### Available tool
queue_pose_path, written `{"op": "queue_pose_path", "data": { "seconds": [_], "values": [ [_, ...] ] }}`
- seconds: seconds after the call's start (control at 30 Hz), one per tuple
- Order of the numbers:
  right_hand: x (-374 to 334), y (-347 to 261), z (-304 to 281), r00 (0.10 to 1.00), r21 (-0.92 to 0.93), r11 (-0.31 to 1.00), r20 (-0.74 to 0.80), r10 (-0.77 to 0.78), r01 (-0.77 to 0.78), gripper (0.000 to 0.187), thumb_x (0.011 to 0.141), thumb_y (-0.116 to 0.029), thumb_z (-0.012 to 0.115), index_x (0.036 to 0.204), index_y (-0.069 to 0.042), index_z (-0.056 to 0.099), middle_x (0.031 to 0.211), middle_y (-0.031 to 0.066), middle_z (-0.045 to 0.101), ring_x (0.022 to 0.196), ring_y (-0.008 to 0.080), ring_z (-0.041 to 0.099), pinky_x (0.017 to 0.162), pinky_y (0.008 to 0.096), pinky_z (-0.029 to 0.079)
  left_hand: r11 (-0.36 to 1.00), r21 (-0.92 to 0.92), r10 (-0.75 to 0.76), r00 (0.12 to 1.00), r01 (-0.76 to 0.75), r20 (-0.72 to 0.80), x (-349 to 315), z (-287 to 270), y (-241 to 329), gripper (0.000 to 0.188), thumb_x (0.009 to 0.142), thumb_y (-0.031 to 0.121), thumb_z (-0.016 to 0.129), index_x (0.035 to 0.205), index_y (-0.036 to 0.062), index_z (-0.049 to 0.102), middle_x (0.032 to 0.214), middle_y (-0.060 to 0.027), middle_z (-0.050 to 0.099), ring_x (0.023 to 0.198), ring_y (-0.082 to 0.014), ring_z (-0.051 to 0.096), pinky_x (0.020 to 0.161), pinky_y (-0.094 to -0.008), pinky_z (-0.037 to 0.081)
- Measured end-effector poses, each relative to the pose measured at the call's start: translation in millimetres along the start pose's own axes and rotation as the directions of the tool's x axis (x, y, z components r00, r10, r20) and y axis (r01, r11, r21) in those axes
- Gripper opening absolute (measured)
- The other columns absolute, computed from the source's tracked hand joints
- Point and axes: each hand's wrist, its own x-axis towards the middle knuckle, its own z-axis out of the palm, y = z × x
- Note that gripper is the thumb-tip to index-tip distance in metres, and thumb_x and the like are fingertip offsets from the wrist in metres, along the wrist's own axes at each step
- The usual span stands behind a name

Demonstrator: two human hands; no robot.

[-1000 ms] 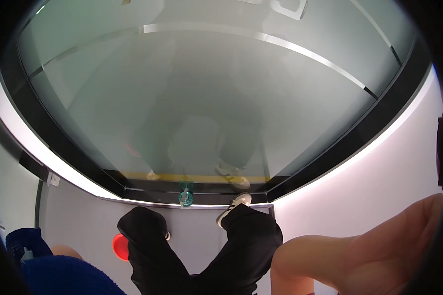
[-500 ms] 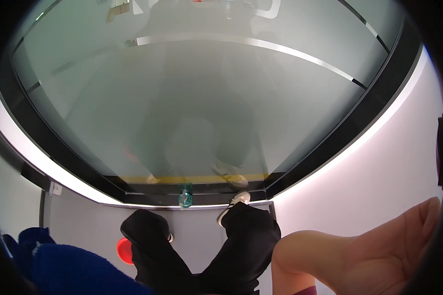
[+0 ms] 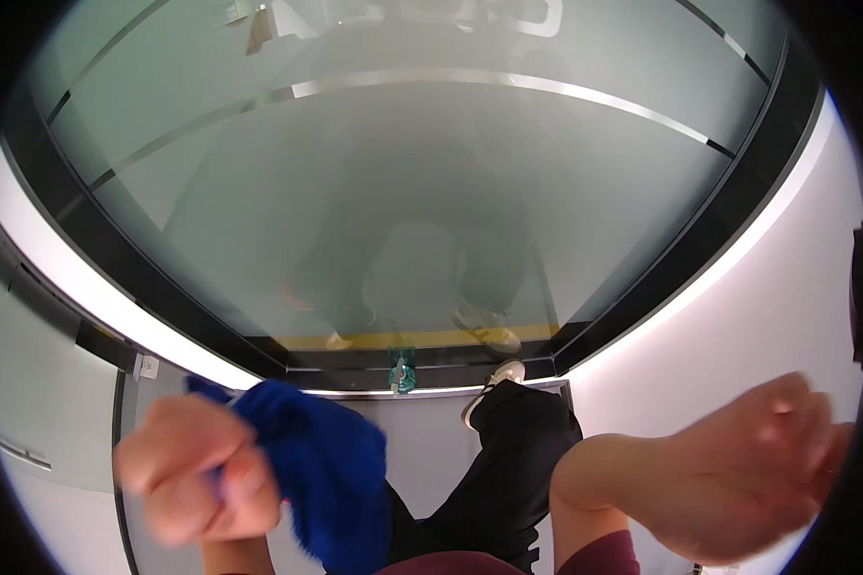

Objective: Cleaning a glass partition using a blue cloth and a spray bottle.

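Observation:
My left hand [image 3: 197,470] is raised at the lower left, its fingers closed and blurred by motion. A blue cloth [image 3: 321,470] is bunched in it and hangs to the right, over my left leg. At the lower right my right hand [image 3: 738,470] is held up with the wrist bent and the fingers curled in; nothing shows in it. Some blur covers those fingers. Ahead of me stands a large frosted glass panel [image 3: 412,201] in a black frame. A teal see-through bottle [image 3: 404,374] is at its foot.
My black-trousered leg [image 3: 508,450] and a light shoe [image 3: 494,388] are close to the panel's bottom edge. White walls flank the glass, with a pale wall [image 3: 738,316] at the right. A cabinet-like surface with a handle [image 3: 21,453] is at the left.
My left hand has come into view, and the blue cloth has moved right and up. The right hand's fingers have curled inward. The red bucket is now mostly hidden, and the view has shifted slightly.

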Motion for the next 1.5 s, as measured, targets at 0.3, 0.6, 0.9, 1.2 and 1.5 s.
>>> {"op": "queue_pose_path", "data": {
  "seconds": [0.3, 0.6, 0.9, 1.2, 1.5],
  "values": [
    [-140, 42, -2, 0.318, -0.510, 0.702, 0.645, 0.694, -0.498, 0.060, 0.074, -0.023, 0.072, 0.126, -0.003, 0.048, 0.125, 0.0153, 0.050, 0.122, 0.0359, 0.041, 0.098, 0.0403, 0.036, 0.758, -0.368, -0.526, 0.838, 0.538, 0.142, -76, 101, -27, 0.027, 0.082, -0.005, 0.054, 0.108, 0.0011, 0.057, 0.094, -0.0081, 0.058, 0.072, -0.0103, 0.053, 0.066, -0.0217, 0.043],
    [-130, 91, -74, -0.519, -0.528, -0.359, 0.190, 0.833, -0.769, 0.037, 0.086, -0.029, 0.062, 0.117, -0.010, 0.057, 0.100, 0.0008, 0.062, 0.091, 0.0109, 0.056, 0.075, 0.0278, 0.047, 0.002, -0.355, -0.811, 0.209, 0.935, 0.546, -191, 112, -82, 0.028, 0.089, 0.007, 0.052, 0.117, 0.0047, 0.053, 0.097, -0.0024, 0.056, 0.079, -0.0085, 0.052, 0.070, -0.0221, 0.043],
    [57, 151, 1, 0.969, -0.602, 0.775, 0.008, 0.248, -0.194, 0.049, 0.095, -0.037, 0.045, 0.129, -0.002, 0.045, 0.121, 0.0084, 0.053, 0.113, 0.0167, 0.046, 0.101, 0.0299, 0.028, 0.520, 0.465, -0.854, 0.416, 0.717, 0.313, -349, 31, -148, 0.021, 0.079, 0.012, 0.058, 0.099, 0.0056, 0.059, 0.096, -0.0105, 0.057, 0.085, -0.0261, 0.057, 0.070, -0.0369, 0.048],
    [20, 217, 208, 0.699, -0.581, 0.516, 0.714, -0.050, 0.630, 0.049, 0.078, -0.008, 0.055, 0.127, -0.010, 0.048, 0.134, 0.0103, 0.044, 0.124, 0.0308, 0.040, 0.103, 0.0479, 0.025, 0.180, 0.857, -0.980, 0.163, 0.482, 0.115, -398, 51, -141, 0.033, 0.072, 0.020, 0.055, 0.100, 0.0021, 0.052, 0.107, -0.0160, 0.049, 0.097, -0.0334, 0.050, 0.078, -0.0460, 0.047],
    [-209, 248, 292, -0.311, 0.304, 0.454, 0.948, -0.062, 0.838, 0.051, 0.084, -0.031, 0.047, 0.132, -0.014, 0.044, 0.141, 0.0025, 0.037, 0.132, 0.0190, 0.029, 0.110, 0.0453, 0.017, 0.096, 0.869, -0.965, 0.261, 0.485, -0.039, -393, 41, -151, 0.029, 0.068, 0.026, 0.054, 0.086, 0.0030, 0.056, 0.102, -0.0154, 0.051, 0.092, -0.0312, 0.049, 0.077, -0.0449, 0.041]
  ]
}}
